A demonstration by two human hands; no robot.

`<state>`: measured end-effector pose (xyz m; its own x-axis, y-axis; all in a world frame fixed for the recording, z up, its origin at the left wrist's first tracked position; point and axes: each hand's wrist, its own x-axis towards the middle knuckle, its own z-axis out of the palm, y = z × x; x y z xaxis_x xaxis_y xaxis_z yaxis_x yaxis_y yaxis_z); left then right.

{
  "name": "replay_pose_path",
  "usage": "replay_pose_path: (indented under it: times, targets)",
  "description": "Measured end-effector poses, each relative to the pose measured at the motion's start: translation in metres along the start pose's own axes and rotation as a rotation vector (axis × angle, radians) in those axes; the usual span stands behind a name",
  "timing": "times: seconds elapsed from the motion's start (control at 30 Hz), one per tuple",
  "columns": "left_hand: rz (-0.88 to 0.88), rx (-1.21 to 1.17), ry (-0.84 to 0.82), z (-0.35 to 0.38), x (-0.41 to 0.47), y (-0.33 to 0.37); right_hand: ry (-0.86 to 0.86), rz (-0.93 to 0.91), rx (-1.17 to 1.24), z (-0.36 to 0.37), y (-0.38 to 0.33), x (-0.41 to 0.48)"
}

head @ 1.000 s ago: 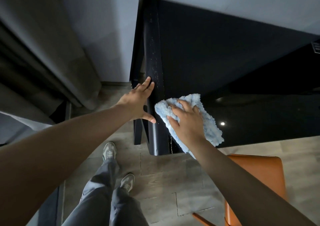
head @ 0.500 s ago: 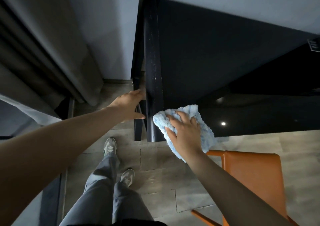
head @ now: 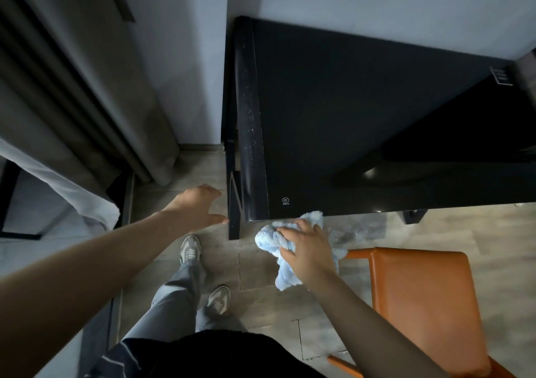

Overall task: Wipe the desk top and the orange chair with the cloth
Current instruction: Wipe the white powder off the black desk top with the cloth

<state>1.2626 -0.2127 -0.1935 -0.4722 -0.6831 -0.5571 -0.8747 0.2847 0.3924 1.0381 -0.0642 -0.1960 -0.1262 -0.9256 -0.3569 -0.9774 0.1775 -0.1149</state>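
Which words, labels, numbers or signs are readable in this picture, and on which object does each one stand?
No text can be read with certainty.
Small white round mark near the front left corner of the glossy black desk top: a "CCC"-like logo; the tiny line below it is too small to read.
White-printed label at the desk's far right edge: blurred, unreadable.

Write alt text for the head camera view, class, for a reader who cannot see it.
Seen from above, a person's right hand grips a bunched blue cloth just off the near corner of a glossy black desk. The left hand reaches open toward the desk's left edge, touching nothing. An orange chair stands at lower right on a grey tiled floor.
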Motion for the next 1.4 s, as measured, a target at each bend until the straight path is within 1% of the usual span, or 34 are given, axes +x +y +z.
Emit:
replay_pose_path:
  times: [0.07,0.17,0.27,0.37,0.43,0.5,0.67,0.77,0.9,1.07,1.3,1.4]
  targets:
    - [-0.002,-0.009,0.011,-0.002,-0.01,0.005,-0.04,0.029,0.023,-0.003,0.002,-0.012]
    - [-0.017,-0.052,0.033,-0.004,-0.025,0.01,0.006,0.08,0.088,-0.015,0.006,-0.025]
    - [-0.038,-0.095,0.06,-0.011,-0.037,0.015,0.103,0.108,0.161,-0.035,0.007,-0.024]
    - [-0.041,-0.143,0.075,-0.028,-0.046,0.02,0.25,0.104,0.194,-0.065,0.001,-0.013]
    - [-0.038,-0.165,0.108,-0.042,-0.051,0.02,0.332,0.113,0.275,-0.092,-0.008,-0.004]
    - [-0.025,-0.155,0.144,-0.058,-0.053,0.016,0.39,0.102,0.336,-0.118,-0.017,0.009]
    - [-0.009,-0.148,0.259,-0.12,-0.047,-0.004,0.467,0.045,0.346,-0.176,-0.045,0.065]
    - [0.007,-0.145,0.288,-0.159,-0.032,-0.024,0.511,0.045,0.331,-0.202,-0.063,0.106]
    - [0.02,-0.16,0.298,-0.204,-0.005,-0.052,0.533,0.071,0.319,-0.225,-0.084,0.158]
    - [0.049,-0.161,0.292,-0.243,0.03,-0.076,0.531,0.11,0.295,-0.235,-0.1,0.21]
    - [0.015,-0.183,0.227,-0.261,0.079,-0.08,0.509,0.117,0.236,-0.253,-0.102,0.29]
    - [-0.003,-0.178,0.238,-0.267,0.098,-0.077,0.465,0.135,0.2,-0.259,-0.093,0.339]
